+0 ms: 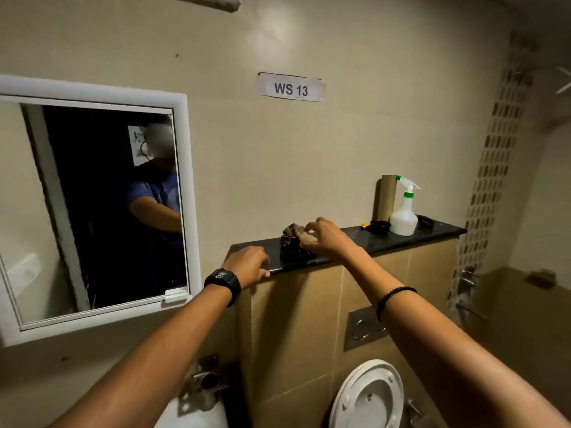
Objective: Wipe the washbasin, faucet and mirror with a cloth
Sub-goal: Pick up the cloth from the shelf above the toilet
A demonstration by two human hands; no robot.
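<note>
Two fingers [310, 225] pinching cloth [292, 234].

I am standing in a small, dimly lit bathroom, facing a plain cream wall [309, 149] that is catching a soft glare near its top. A paper label [290, 88] reading "WS 13" is sticking to it. Below, a tan tiled half-wall [401, 273] is carrying a black stone ledge [432, 231], and a metal flush plate [364, 327] is sitting in the tiles above an open white toilet seat [367, 396]. To the right, a strip of mosaic tiles [494, 180] is running down the corner.
</note>
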